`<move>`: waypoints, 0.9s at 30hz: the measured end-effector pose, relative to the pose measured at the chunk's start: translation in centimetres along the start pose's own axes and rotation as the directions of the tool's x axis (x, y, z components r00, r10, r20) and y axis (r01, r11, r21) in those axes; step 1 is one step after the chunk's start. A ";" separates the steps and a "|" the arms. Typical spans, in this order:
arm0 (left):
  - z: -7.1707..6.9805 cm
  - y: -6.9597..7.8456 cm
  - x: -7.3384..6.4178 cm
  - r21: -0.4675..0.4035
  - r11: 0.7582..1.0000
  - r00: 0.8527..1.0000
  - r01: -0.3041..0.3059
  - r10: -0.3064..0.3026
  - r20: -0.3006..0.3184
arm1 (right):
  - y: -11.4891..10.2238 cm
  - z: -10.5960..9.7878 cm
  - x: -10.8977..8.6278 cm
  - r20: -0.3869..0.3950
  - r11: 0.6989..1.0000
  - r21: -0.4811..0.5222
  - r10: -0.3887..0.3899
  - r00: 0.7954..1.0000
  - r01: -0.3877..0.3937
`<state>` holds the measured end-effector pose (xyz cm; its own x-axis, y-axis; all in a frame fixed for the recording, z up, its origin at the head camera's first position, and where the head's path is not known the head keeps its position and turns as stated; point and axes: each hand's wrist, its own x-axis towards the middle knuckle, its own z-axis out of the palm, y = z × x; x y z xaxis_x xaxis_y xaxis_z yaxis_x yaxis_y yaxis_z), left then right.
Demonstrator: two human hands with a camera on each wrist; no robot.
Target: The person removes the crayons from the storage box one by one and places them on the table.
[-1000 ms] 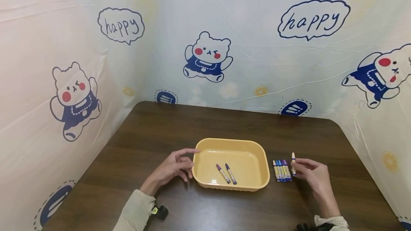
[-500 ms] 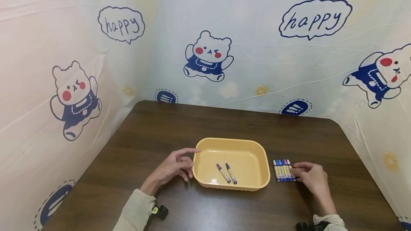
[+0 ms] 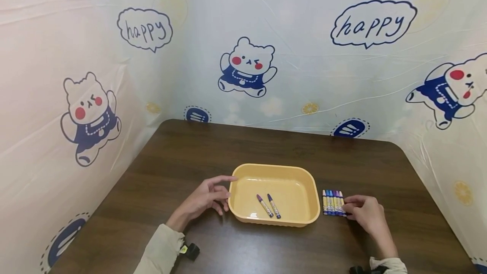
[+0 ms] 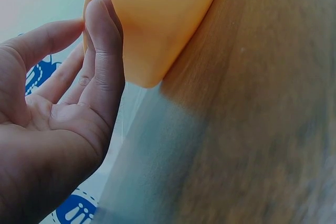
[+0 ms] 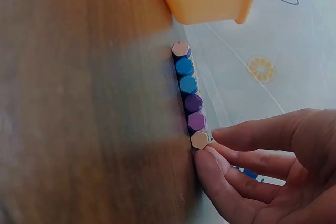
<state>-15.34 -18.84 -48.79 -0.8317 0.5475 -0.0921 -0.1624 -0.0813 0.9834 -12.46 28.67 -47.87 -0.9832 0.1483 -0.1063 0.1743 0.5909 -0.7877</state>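
Several oil crayons (image 3: 333, 203) lie side by side in a row, with peach, blue and purple tips. At the row's right end is a light peach crayon (image 5: 200, 140), its blunt end showing in the right wrist view. My right hand (image 3: 367, 212) has its fingertips against that crayon's outer side. A yellow plastic tray (image 3: 274, 172) stands left of the row, holding a purple-tipped crayon (image 3: 264, 205) and a dark blue one (image 3: 274, 205). Fingers of my left hand (image 3: 203, 198) touch the tray's left rim, loosely extended; the left wrist view shows their tips at its edge.
Everything stands on a dark brown wooden table (image 3: 213, 147) with rounded corners. A pale printed sheet (image 3: 296, 75) with cartoon bears forms walls behind and on both sides. The crayon row lies close to the tray's right wall.
The peach crayon, earlier held upright-looking beside the row by my right hand, now lies level against it. The row has shifted slightly left and straightened. The left hand stays at the tray.
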 end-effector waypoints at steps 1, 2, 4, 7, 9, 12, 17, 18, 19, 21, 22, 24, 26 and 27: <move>0.0 0.0 0.0 0.001 1.000 1.000 0.001 -0.001 -0.002 | 0.0 0.0 0.0 0.002 1.000 0.001 -0.001 1.000 0.001; 0.0 0.0 0.0 0.003 1.000 1.000 0.002 -0.002 -0.002 | -0.1 0.0 -0.1 0.001 1.000 0.002 0.003 1.000 -0.003; 0.0 0.0 0.0 0.005 1.000 1.000 0.003 -0.003 -0.002 | -0.1 0.0 -0.2 -0.002 1.000 -0.005 0.006 1.000 -0.006; 0.0 0.1 0.0 0.003 1.000 1.000 0.004 -0.004 0.000 | -0.2 0.0 -0.3 -0.010 1.000 -0.023 0.004 1.000 -0.004; 0.0 0.0 0.0 0.001 1.000 1.000 0.005 -0.005 0.001 | -0.2 0.0 -0.3 -0.016 0.999 -0.038 0.000 1.000 -0.001; 0.0 0.0 0.0 0.002 1.000 1.000 0.002 -0.002 0.003 | -0.3 -0.2 -0.4 -0.019 0.999 -0.046 -0.010 1.000 0.009; -0.1 -0.1 -0.1 0.007 1.000 1.000 -0.002 0.002 0.002 | -0.7 -0.1 -0.5 -0.027 0.999 -0.041 -0.017 0.999 0.016; -0.1 -0.1 0.0 0.008 1.000 1.000 -0.004 0.004 0.004 | -0.8 0.0 -0.5 -0.031 0.999 -0.041 -0.023 0.999 0.021; -0.1 -0.1 0.0 0.009 1.000 1.000 -0.006 0.006 0.005 | -0.9 0.0 -0.6 -0.038 0.999 -0.043 -0.028 0.999 0.026; -0.2 -0.2 0.0 0.009 1.000 1.000 -0.013 0.013 0.011 | -1.1 0.0 -0.6 -0.051 0.998 -0.046 -0.046 0.998 0.044; -0.2 -0.2 0.0 0.009 1.000 1.000 -0.016 0.015 0.013 | -1.3 0.0 -0.6 -0.055 0.997 -0.047 -0.056 0.997 0.054; -0.2 -0.2 0.0 0.008 1.000 1.000 -0.019 0.019 0.016 | -1.8 0.0 -0.7 -0.059 0.996 -0.049 -0.076 0.995 0.073; -0.2 -0.2 0.0 0.006 1.000 1.000 -0.019 0.019 0.015 | -2.4 -0.1 -0.8 -0.055 0.994 -0.058 -0.094 0.994 0.091; -0.2 -0.2 0.0 0.006 1.000 1.000 -0.019 0.019 0.015 | -2.7 -0.1 -0.9 -0.048 0.993 -0.060 -0.106 0.993 0.103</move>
<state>-15.35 -18.99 -49.04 -0.8268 0.5580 -0.0713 -0.1434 -0.0866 0.9859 -12.04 27.04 -45.62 -0.9924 0.1229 0.0068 0.0752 0.6496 -0.7565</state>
